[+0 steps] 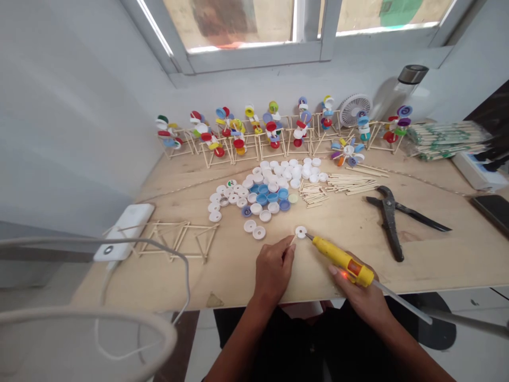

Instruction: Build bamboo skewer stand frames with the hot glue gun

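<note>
My right hand (363, 294) is wrapped around a yellow hot glue gun (338, 255), with a small red light glowing near the thumb. A clear glue stick (405, 303) sticks out of its back end. The gun's nozzle meets the edge of a white disc with a centre hole (301, 232), which looks like a bottle cap. My left hand (275, 268) pinches a short wooden stick (294, 239) whose tip reaches the disc's other side. Whether stick and disc are joined, I cannot tell. Two loose white caps (259, 232) lie to the left.
Behind my hands spread white and blue bottle caps (272, 197) and cut sticks (314, 194). Black pliers (389, 217) lie right, stick frames (175, 241) left. Finished cap wheels (238, 138), a small fan (355, 110) and a bottle (403, 87) line the wall. A cable (185, 281) hangs front left.
</note>
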`<state>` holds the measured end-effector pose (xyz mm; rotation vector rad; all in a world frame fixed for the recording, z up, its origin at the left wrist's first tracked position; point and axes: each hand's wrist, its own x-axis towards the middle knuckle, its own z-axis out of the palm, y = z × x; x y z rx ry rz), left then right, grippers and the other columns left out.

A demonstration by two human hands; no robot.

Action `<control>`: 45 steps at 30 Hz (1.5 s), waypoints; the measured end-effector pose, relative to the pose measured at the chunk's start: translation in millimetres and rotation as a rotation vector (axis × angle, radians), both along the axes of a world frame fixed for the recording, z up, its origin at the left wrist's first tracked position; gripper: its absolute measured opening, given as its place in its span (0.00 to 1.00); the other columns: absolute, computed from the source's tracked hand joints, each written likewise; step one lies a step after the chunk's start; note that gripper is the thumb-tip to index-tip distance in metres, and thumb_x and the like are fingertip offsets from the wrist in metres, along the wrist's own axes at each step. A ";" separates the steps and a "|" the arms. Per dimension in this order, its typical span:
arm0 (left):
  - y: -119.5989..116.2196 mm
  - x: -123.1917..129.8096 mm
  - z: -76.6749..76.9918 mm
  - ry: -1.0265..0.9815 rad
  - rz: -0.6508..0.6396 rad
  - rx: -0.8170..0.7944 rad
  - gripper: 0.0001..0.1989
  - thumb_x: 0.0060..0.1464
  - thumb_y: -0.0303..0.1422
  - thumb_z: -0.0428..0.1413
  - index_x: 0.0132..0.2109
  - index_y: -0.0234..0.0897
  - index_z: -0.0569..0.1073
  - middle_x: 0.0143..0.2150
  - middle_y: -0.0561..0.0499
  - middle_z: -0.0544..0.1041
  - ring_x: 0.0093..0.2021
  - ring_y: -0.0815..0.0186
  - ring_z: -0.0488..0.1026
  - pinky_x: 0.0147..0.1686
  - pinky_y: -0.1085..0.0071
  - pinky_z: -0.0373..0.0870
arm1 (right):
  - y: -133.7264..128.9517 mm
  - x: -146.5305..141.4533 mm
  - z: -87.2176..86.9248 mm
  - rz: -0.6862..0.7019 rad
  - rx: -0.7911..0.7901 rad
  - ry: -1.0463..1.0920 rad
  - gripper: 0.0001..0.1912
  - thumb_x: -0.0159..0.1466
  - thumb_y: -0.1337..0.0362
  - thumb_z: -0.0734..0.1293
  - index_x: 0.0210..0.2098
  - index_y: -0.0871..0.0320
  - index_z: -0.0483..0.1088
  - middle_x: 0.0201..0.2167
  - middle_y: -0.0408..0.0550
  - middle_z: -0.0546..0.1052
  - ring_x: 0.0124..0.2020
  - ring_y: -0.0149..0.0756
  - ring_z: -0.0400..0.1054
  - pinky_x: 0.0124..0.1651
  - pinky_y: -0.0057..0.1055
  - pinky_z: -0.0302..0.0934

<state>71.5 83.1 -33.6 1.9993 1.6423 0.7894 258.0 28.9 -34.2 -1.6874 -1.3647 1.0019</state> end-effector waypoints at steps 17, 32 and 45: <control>19.3 -5.0 -1.4 0.181 -0.032 0.029 0.09 0.56 0.30 0.51 0.41 0.39 0.75 0.26 0.53 0.78 0.29 0.64 0.74 0.37 0.67 0.66 | 1.2 1.6 3.9 -0.090 -0.071 0.099 0.15 0.57 0.53 0.67 0.34 0.58 0.73 0.28 0.46 0.77 0.29 0.37 0.72 0.27 0.28 0.67; 12.8 -8.3 4.4 -0.270 0.039 -0.174 0.15 0.58 0.34 0.48 0.46 0.36 0.75 0.32 0.51 0.79 0.30 0.66 0.74 0.31 0.72 0.69 | 2.9 -0.6 8.4 -0.101 -0.049 0.092 0.13 0.55 0.52 0.66 0.24 0.56 0.69 0.24 0.43 0.74 0.28 0.36 0.70 0.27 0.28 0.66; 11.8 -2.5 -11.4 -0.105 0.067 0.096 0.12 0.58 0.31 0.48 0.41 0.38 0.76 0.35 0.49 0.78 0.35 0.65 0.74 0.37 0.69 0.70 | 1.1 -6.9 17.7 -0.175 -0.053 0.141 0.14 0.55 0.52 0.66 0.22 0.56 0.67 0.24 0.45 0.74 0.30 0.40 0.70 0.28 0.31 0.67</control>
